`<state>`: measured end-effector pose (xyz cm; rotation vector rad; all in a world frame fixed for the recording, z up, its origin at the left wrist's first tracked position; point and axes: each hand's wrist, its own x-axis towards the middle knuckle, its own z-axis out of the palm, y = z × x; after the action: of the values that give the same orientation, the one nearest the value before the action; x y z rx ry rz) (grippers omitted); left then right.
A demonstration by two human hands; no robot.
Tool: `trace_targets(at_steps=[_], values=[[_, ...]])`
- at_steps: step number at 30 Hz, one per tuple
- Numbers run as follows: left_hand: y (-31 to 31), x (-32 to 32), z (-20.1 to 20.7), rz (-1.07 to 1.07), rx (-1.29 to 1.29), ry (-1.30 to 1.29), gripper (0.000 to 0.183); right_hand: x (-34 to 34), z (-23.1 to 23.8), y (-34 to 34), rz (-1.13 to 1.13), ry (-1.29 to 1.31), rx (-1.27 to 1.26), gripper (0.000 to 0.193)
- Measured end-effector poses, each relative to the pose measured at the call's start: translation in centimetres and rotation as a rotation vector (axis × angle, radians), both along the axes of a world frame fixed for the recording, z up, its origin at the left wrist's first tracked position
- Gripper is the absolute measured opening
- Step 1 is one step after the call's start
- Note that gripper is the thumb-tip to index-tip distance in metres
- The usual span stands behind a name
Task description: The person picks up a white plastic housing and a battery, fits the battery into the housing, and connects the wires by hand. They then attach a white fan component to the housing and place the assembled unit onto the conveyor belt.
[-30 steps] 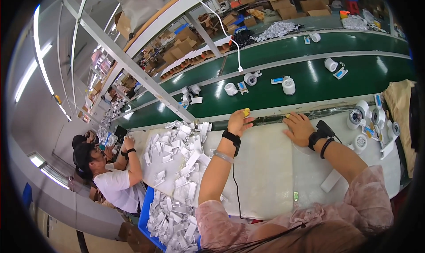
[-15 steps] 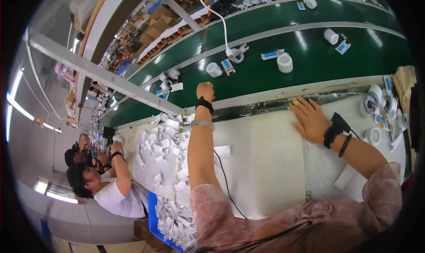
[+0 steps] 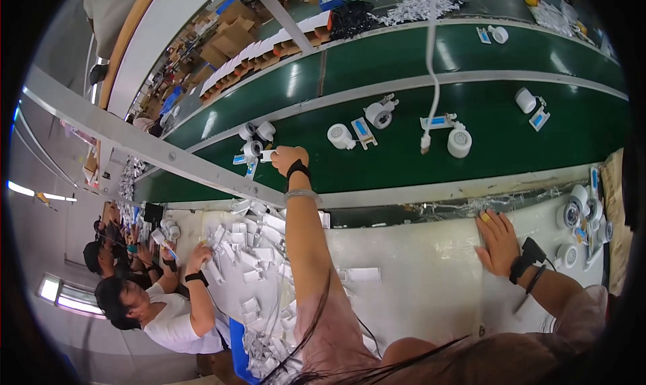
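Observation:
My left hand point(image 3: 291, 159) reaches over the green conveyor belt point(image 3: 404, 159) with its fingers closed on the end of a small white plastic piece point(image 3: 267, 155). Just left of it sits a cluster of white round lamp heads point(image 3: 247, 130) with blue-and-white flat bases. How firmly the fingers grip the piece is hard to see. My right hand point(image 3: 498, 240) lies flat on the pale worktable point(image 3: 417, 264), fingers spread, holding nothing. More lamp heads point(image 3: 568, 256) lie right of it. White plastic housings point(image 3: 252, 243) are heaped under my left forearm.
Farther along the belt lie several lamps, such as one white lamp point(image 3: 459, 143). A white cable point(image 3: 433, 82) hangs over it. A metal frame bar point(image 3: 175, 157) slants at left. A blue bin point(image 3: 237, 348) holds housings. Beside it a co-worker in a white shirt point(image 3: 178, 321) handles parts.
My left hand has moved left along the belt to the white piece by the lamp cluster. My right hand stays flat on the table. The view has shifted, and the co-worker's hands have moved apart.

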<state>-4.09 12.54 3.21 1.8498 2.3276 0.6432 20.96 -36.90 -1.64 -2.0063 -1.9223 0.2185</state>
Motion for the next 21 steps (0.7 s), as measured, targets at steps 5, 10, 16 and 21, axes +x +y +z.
trace_targets(at_steps=[5,10,16,21], values=[[5.0,-1.8,-0.8,0.015,0.093,0.127,0.039,0.4,0.5,0.6,0.000,0.036,-0.059,0.064],[8.7,-3.3,-1.6,0.120,0.112,0.210,0.041,0.6,-0.4,1.2,0.008,0.045,-0.050,0.061],[13.5,-3.4,-0.2,0.275,0.140,0.282,0.048,0.5,-1.3,0.5,-0.029,0.012,-0.091,0.057],[19.5,-7.6,-0.8,0.431,0.219,0.361,0.071,1.2,-3.7,-0.5,-0.022,-0.032,-0.058,0.058]])
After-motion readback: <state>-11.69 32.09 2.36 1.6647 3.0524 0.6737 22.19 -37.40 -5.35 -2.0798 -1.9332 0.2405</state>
